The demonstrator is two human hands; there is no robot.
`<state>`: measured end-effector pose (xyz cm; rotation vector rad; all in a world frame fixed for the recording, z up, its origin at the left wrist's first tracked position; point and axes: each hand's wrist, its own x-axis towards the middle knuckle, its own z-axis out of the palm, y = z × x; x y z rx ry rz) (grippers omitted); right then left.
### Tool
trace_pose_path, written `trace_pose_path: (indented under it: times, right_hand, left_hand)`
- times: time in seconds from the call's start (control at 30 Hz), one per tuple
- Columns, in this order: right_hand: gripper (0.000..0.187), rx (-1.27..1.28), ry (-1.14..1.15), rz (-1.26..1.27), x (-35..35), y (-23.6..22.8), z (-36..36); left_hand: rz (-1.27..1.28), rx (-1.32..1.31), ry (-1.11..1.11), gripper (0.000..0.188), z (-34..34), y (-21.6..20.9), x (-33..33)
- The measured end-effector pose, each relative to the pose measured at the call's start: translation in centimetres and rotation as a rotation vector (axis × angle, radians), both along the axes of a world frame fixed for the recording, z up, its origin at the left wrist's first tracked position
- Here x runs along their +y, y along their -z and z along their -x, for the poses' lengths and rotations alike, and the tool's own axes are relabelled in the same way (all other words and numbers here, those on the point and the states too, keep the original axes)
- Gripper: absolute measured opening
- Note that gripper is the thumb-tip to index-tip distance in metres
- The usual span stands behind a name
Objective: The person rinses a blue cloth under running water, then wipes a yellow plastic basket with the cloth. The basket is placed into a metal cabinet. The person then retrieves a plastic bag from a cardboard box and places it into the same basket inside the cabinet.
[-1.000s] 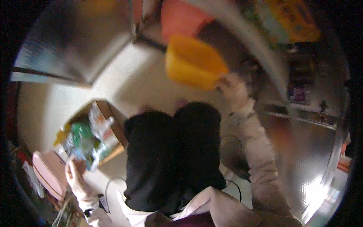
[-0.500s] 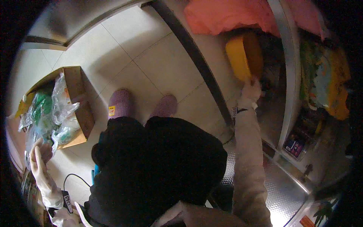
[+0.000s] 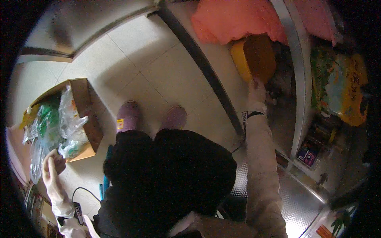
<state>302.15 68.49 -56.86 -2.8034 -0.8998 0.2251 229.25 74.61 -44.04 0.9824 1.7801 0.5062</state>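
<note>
My right hand [image 3: 257, 94], at the end of an outstretched arm, grips the near rim of a yellow plastic basin [image 3: 240, 59]. The basin is tilted, its hollow side turned to the right, just below the pink cloth. My left hand [image 3: 54, 167] hangs at the lower left with its fingers curled in, and nothing shows in it. Beside that hand is a cardboard box [image 3: 94, 129] filled with clear and green plastic bags [image 3: 49, 115]. One clear bag droops over the box's near side, close to my left fingers.
Pink cloth [image 3: 238, 20] hangs at the upper right. A metal frame post [image 3: 297, 79] stands right of the basin, with a yellow-green package [image 3: 337, 87] behind it. A dark bar [image 3: 194, 51] crosses the tiled floor [image 3: 147, 51]. A textured metal sheet [image 3: 297, 198] lies lower right.
The basin, still in my right hand, has turned so more of its inside shows and has shifted slightly left. My left hand appears a little lower and further right, as the view has shifted.
</note>
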Motion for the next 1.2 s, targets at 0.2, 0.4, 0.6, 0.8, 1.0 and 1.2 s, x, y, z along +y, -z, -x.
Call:
trace_pose_path:
  times: [0.2,0.4,0.6,0.8,1.0,1.2]
  right_hand:
    - [0.044,0.149,-0.285,0.169,-3.1,0.2,-6.5]
    - [0.047,0.377,-0.346,0.074,-2.4,-6.8,-6.9]
    - [0.047,0.616,-0.471,0.151,5.5,-15.3,9.5]
    - [0.040,0.499,-0.703,0.280,11.8,-23.8,24.2]
    - [0.039,0.642,-0.989,0.184,13.8,-24.1,29.4]
    - [0.044,0.686,-0.935,0.288,14.0,-20.3,30.5]
  left_hand:
    - [-0.051,0.055,-0.050,0.035,0.0,-0.6,0.0]
    - [-0.274,-0.078,-0.284,0.025,5.3,-1.1,0.1]
    - [-0.372,-0.025,-0.211,0.025,7.3,-1.9,0.4]
    - [-0.363,0.010,-0.057,0.037,4.9,1.1,1.4]
    - [-0.877,0.771,0.171,0.048,7.9,0.5,7.2]
    - [-0.096,1.084,0.610,0.092,6.7,5.2,13.4]
